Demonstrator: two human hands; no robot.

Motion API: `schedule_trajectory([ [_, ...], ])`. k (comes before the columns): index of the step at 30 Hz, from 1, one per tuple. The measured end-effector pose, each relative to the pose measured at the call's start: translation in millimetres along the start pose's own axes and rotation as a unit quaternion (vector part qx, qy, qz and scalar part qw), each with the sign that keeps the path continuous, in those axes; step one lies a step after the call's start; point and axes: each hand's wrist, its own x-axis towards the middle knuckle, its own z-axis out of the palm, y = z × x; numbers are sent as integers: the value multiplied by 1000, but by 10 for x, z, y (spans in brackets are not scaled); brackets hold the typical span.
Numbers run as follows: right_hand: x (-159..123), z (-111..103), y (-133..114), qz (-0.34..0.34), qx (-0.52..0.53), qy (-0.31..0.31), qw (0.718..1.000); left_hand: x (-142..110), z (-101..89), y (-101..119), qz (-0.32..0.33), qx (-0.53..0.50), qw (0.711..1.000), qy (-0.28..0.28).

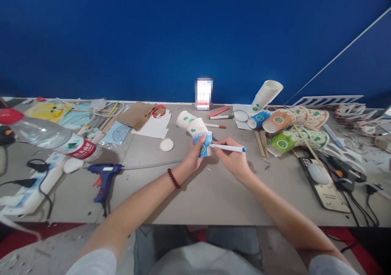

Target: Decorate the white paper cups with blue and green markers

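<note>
My left hand (pixel 194 156) is wrapped round a blue patterned paper cup (pixel 207 138), holding it tilted above the table. A white marker (pixel 230 148) with a blue end is pinched in my right hand (pixel 233 159), and its tip meets or nearly meets the cup's side. Just behind the blue cup are white paper cups with green print (pixel 184 120), partly overlapped by it. To the left on the table lies a round white disc (pixel 166 144). Beyond my hands rest a green-tipped marker (pixel 221 117) and a red marker (pixel 220 111).
A blue glue gun (pixel 105 177) and a water bottle (pixel 61 140) are on the left, beside a power strip (pixel 36 185). At right stand stacked white cups (pixel 267 95), coloured cups (pixel 277 120), wooden sticks (pixel 261 143) and a mouse (pixel 318 174). A phone (pixel 203 93) leans against the blue wall.
</note>
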Motion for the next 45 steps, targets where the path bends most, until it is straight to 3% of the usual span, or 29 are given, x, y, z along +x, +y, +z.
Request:
schedule_trajectory([
  [6, -4, -23, -33, -31, 13, -37, 999, 19, -23, -19, -13, 12, 1000, 7],
  [11, 21, -24, -11, -2, -1, -4, 1000, 7, -19, -12, -2, 10, 1000, 4],
  [17, -11, -9, -24, -21, 23, -41, 999, 10, -19, -5, -9, 15, 1000, 0],
  [23, -6, 1, 7, -10, 16, -19, 1000, 18, -13, -5, -4, 14, 1000, -17],
  [30, 85, -49, 7, 11, 110, -24, 994, 51, -27, -25, -2, 5, 1000, -14],
  [40, 19, 16, 75, 17, 55, -25, 998, 93, -43, -51, -2, -12, 1000, 6],
  [45, 5, 17, 88, -17, 45, -34, 998, 90, -31, -48, -3, -11, 1000, 12],
])
